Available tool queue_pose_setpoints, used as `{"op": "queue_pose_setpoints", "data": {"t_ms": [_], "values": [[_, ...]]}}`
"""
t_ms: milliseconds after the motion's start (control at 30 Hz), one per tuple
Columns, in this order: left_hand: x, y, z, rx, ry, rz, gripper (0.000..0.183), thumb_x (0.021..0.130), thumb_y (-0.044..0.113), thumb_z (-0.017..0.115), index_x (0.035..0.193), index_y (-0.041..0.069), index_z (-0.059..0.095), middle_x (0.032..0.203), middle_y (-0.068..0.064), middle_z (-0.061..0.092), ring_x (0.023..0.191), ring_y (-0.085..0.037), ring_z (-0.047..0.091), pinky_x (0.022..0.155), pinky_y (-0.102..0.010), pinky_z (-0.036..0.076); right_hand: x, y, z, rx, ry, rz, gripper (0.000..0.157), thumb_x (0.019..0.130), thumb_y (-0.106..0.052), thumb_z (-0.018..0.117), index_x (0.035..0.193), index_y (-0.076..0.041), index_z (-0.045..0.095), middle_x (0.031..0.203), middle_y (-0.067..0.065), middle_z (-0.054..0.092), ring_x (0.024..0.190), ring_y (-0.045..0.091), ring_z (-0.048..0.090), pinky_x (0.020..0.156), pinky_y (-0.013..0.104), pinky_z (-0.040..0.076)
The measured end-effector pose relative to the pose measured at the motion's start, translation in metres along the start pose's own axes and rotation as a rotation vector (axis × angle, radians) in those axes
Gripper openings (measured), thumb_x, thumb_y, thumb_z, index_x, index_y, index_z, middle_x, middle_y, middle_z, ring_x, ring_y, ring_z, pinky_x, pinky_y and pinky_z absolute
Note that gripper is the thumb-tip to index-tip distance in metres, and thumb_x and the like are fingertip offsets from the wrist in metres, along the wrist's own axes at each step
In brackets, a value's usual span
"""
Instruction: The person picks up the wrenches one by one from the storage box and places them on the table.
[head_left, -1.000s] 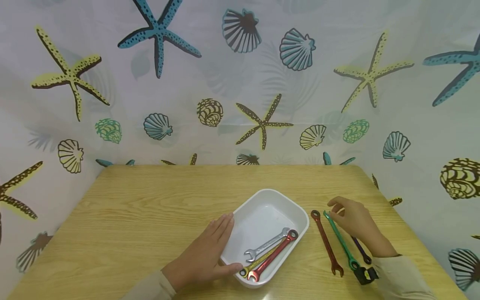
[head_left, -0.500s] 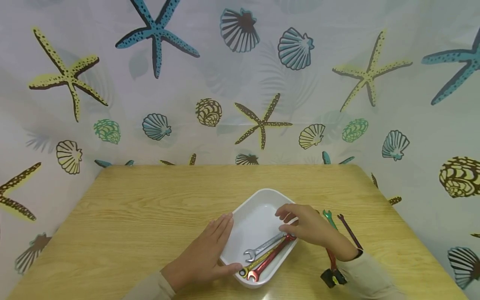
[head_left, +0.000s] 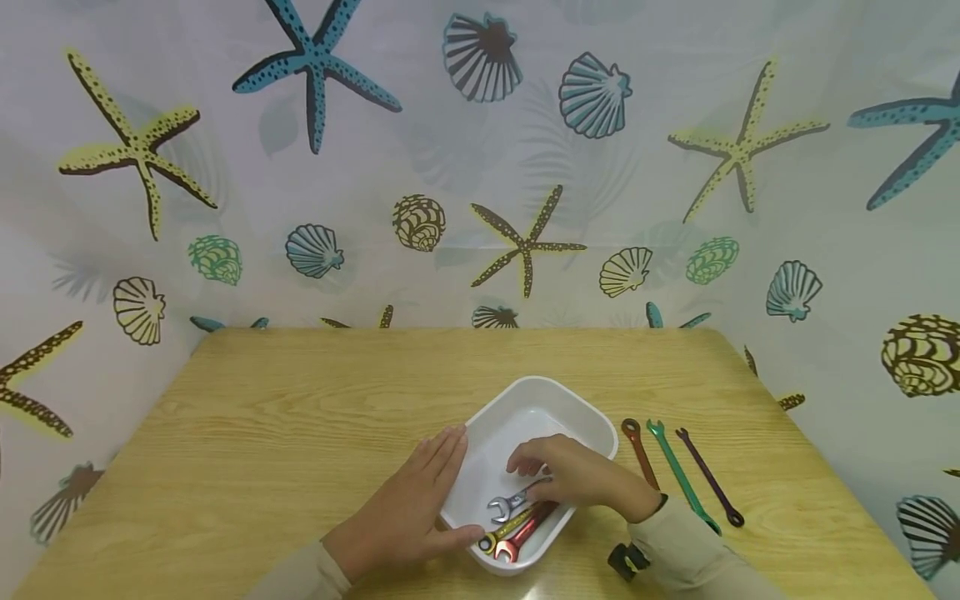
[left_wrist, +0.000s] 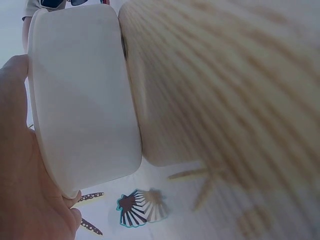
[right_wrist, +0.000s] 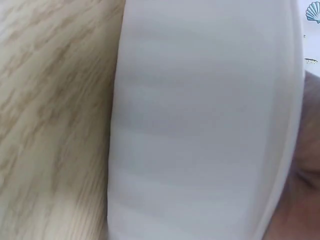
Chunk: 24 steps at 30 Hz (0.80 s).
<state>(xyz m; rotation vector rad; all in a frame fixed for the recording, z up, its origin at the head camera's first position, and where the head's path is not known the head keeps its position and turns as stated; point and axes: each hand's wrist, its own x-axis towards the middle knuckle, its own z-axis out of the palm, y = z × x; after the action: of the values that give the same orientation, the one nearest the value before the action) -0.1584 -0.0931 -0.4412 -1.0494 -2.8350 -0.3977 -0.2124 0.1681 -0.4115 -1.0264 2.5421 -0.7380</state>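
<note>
A white rectangular bin (head_left: 480, 442) sits on the table, angled. In the head view my left hand (head_left: 408, 508) rests along its left rim, fingers extended, thumb at the near corner. The left wrist view shows that hand (left_wrist: 25, 165) against the rim of the bin (left_wrist: 85, 100). Inside lie a silver wrench (head_left: 501, 507), a yellow wrench (head_left: 510, 527) and a red wrench (head_left: 525, 537). My right hand (head_left: 573, 471) reaches into the bin over the silver wrench, fingers bent, a gap between thumb and forefinger. It hides the far ends of these wrenches.
Right of the bin lie a dark red wrench (head_left: 637, 450), a green wrench (head_left: 678, 467) and a purple wrench (head_left: 708, 475) on the wooden table (head_left: 300, 400). A curtain (head_left: 375, 183) with shells and starfish hangs behind the table and along both sides.
My right hand has moved left from above the loose wrenches, over the bin's right rim, and down toward the silver wrench. My left hand and the bin have stayed put.
</note>
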Motion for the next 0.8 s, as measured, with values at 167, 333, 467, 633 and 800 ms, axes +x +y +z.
{"op": "queue_pose_setpoints", "data": {"t_ms": [167, 333, 467, 633, 800], "values": [[-0.001, -0.001, 0.001, 0.003, 0.011, 0.001, 0.101, 0.088, 0.073, 0.039, 0.152, -0.001, 0.014, 0.16, -0.013, 0.01, 0.148, -0.026, 0.009, 0.118, -0.043, 0.015, 0.006, -0.002, 0.004, -0.068, -0.029, -0.016, 0.028, 0.076, -0.007, 0.077, 0.102, -0.012, 0.068, 0.094, -0.001, 0.067, 0.088, 0.011, 0.06, 0.082, 0.029, 0.051], [-0.001, -0.001, 0.002, 0.009, 0.021, 0.009, 0.101, 0.088, 0.075, 0.034, 0.152, -0.001, 0.013, 0.16, -0.013, 0.01, 0.147, -0.026, 0.009, 0.118, -0.043, 0.015, 0.01, -0.004, 0.007, -0.121, -0.037, 0.001, 0.023, 0.074, -0.005, 0.078, 0.094, -0.012, 0.069, 0.089, -0.005, 0.065, 0.085, 0.009, 0.058, 0.08, 0.028, 0.051], [-0.001, -0.001, 0.002, 0.005, 0.019, 0.011, 0.101, 0.088, 0.075, 0.034, 0.152, 0.0, 0.013, 0.161, -0.013, 0.009, 0.147, -0.027, 0.009, 0.118, -0.044, 0.016, 0.012, -0.004, 0.009, -0.134, -0.05, 0.001, 0.019, 0.073, -0.003, 0.077, 0.086, -0.014, 0.067, 0.082, -0.008, 0.062, 0.078, 0.006, 0.055, 0.075, 0.025, 0.05], [-0.001, -0.001, 0.001, 0.005, 0.012, 0.003, 0.101, 0.088, 0.074, 0.034, 0.153, 0.0, 0.011, 0.161, -0.013, 0.008, 0.148, -0.026, 0.008, 0.118, -0.042, 0.014, 0.015, -0.002, 0.013, -0.163, -0.057, -0.026, 0.02, 0.073, 0.0, 0.076, 0.08, -0.015, 0.065, 0.077, -0.01, 0.059, 0.073, 0.004, 0.053, 0.071, 0.023, 0.048], [-0.001, 0.0, 0.001, -0.008, 0.015, 0.002, 0.101, 0.088, 0.074, 0.036, 0.152, -0.001, 0.012, 0.16, -0.014, 0.009, 0.147, -0.027, 0.008, 0.118, -0.042, 0.013, 0.017, -0.001, 0.014, -0.184, -0.075, -0.008, 0.021, 0.074, 0.001, 0.075, 0.079, -0.017, 0.065, 0.076, -0.012, 0.059, 0.073, 0.003, 0.053, 0.073, 0.023, 0.049]]}}
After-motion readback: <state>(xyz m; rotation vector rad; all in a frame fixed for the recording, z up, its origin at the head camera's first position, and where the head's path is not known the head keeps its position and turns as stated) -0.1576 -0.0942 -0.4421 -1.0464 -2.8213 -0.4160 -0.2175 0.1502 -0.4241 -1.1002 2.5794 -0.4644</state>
